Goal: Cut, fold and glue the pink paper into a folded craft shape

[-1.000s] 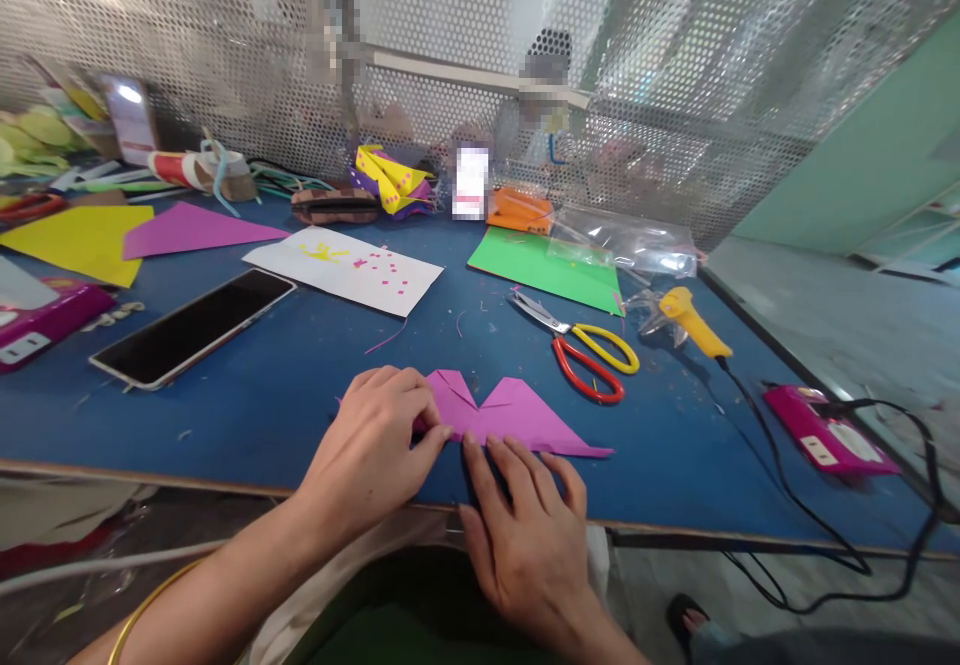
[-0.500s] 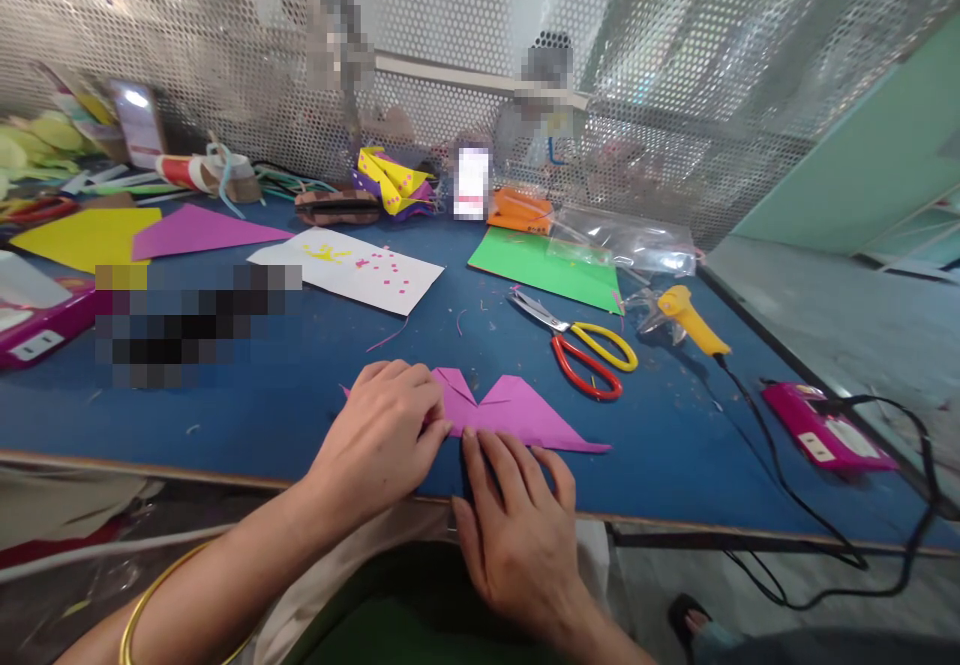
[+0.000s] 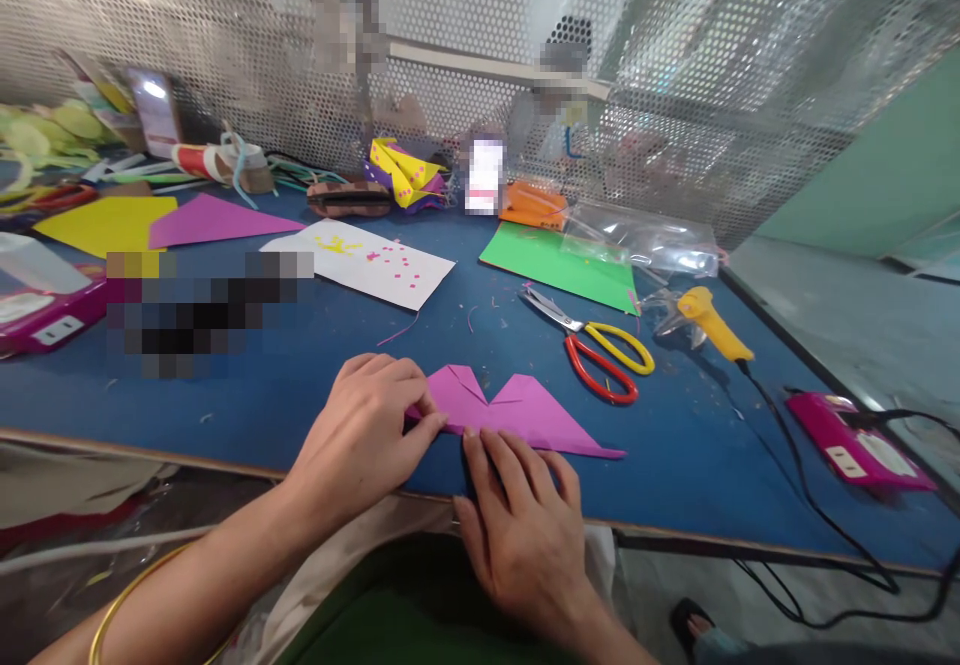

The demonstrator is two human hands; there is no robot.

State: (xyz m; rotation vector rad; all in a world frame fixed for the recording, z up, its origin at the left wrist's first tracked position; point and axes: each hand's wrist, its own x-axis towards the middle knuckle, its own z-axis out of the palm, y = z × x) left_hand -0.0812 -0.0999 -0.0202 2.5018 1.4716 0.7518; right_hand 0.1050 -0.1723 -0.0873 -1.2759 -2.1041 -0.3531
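Observation:
A folded magenta paper (image 3: 525, 413), with a V-shaped notch between two raised flaps, lies on the blue table near its front edge. My left hand (image 3: 373, 420) is closed on the paper's left part, thumb and forefinger at its lower edge; its left tip is hidden behind that hand. Flat along the lower edge near the middle rest the outstretched fingers of my right hand (image 3: 517, 510). Beyond the paper to the right are open scissors (image 3: 585, 330) with one red and one yellow handle.
A yellow glue gun (image 3: 716, 323) with a black cord lies at the right, near a magenta power strip (image 3: 859, 442). Green paper (image 3: 559, 265) and white paper (image 3: 352, 275) with small paper bits lie farther back. A folded yellow-and-purple paper piece (image 3: 405, 173) stands near the perforated metal wall.
My left hand has slid left along the paper's lower edge, baring more of its left flap. My right hand stays in place. The whole view has shifted slightly.

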